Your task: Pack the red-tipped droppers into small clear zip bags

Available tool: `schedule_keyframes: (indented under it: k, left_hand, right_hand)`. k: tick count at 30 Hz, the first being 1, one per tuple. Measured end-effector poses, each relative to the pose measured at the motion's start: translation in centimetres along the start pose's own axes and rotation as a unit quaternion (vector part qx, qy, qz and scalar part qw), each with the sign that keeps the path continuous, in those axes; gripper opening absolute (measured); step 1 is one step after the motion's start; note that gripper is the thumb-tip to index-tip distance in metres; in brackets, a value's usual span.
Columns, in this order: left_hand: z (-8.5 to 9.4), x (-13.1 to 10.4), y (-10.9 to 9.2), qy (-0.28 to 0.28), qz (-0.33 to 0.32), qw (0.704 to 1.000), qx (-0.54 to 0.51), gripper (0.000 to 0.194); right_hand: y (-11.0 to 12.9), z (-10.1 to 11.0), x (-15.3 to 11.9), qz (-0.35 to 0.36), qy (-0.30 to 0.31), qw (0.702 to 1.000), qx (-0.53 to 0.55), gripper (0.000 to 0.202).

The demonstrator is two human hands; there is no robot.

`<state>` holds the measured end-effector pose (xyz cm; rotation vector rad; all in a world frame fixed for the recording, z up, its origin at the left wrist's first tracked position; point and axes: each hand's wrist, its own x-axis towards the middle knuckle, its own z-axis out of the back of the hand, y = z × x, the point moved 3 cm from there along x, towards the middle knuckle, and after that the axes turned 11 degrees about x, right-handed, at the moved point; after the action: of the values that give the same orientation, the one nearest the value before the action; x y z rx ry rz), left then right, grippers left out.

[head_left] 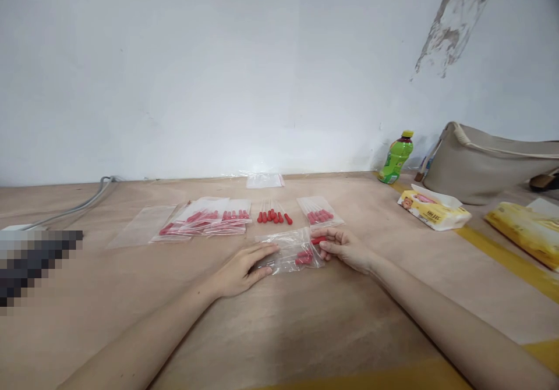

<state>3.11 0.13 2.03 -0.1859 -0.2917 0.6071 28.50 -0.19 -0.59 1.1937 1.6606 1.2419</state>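
A clear zip bag (286, 251) lies on the table in front of me, with a few red-bulbed droppers (304, 257) inside. My left hand (247, 268) rests on the bag's left end, fingers stretched out and thumb apart. At the bag's right end, my right hand (345, 249) pinches the red bulb of another dropper (318, 240); its thin stem points left into the bag's mouth. Just behind the bag, several loose droppers (273, 216) lie side by side, bulbs toward me. A filled bag (321, 211) of droppers sits to their right.
Overlapping bags of droppers (209, 218) lie left of the loose ones, beside a flat clear bag (142, 226). More bags (265, 180) lie near the wall. On the right stand a green bottle (396, 157), a tissue pack (432, 208), a yellow pack (524, 230) and a beige bag (480, 163).
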Motion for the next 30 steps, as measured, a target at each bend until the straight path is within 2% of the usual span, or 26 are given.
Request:
schedule_keyframes:
  k: [4,6,10,13,17,19,22,24,30]
  left_hand:
    - [-0.1,0.0,0.1,0.004,-0.001,1.000,0.000,0.044]
    - [-0.1,0.0,0.1,0.005,-0.002,1.000,0.000,0.044]
    - [0.2,0.1,-0.1,0.000,-0.010,1.000,0.000,0.043]
    - [0.2,0.1,-0.1,-0.001,-0.009,1.000,0.000,0.043]
    - [0.1,0.1,-0.1,-0.005,-0.011,1.000,-0.005,0.043]
    - [0.0,0.0,0.0,-0.004,-0.007,1.000,-0.002,0.043]
    - [0.0,0.0,0.1,-0.002,-0.006,1.000,-0.001,0.043]
    - [0.0,0.0,0.0,-0.004,-0.014,1.000,-0.004,0.043]
    - [-0.1,0.0,0.1,0.000,-0.003,1.000,-0.005,0.043]
  right_hand:
    - [0.2,-0.5,0.3,-0.004,0.044,0.996,-0.071,0.033]
    - [0.1,-1.0,0.5,-0.001,0.039,0.994,-0.105,0.030]
    - [-0.1,-1.6,0.8,0.033,-0.052,0.989,-0.136,0.032]
    - [-0.3,-2.0,0.9,0.031,-0.130,0.982,-0.137,0.034]
    - [-0.4,-2.2,1.0,0.014,-0.179,0.974,-0.140,0.034]
    - [-0.4,-2.3,0.9,0.007,-0.174,0.975,-0.135,0.036]
    - [0.0,-2.6,0.7,0.008,-0.113,0.983,-0.146,0.037]
    - [0.4,-2.6,0.4,0.005,-0.081,0.984,-0.157,0.029]
    - [0.8,-2.2,0.1,-0.009,-0.107,0.979,-0.172,0.017]
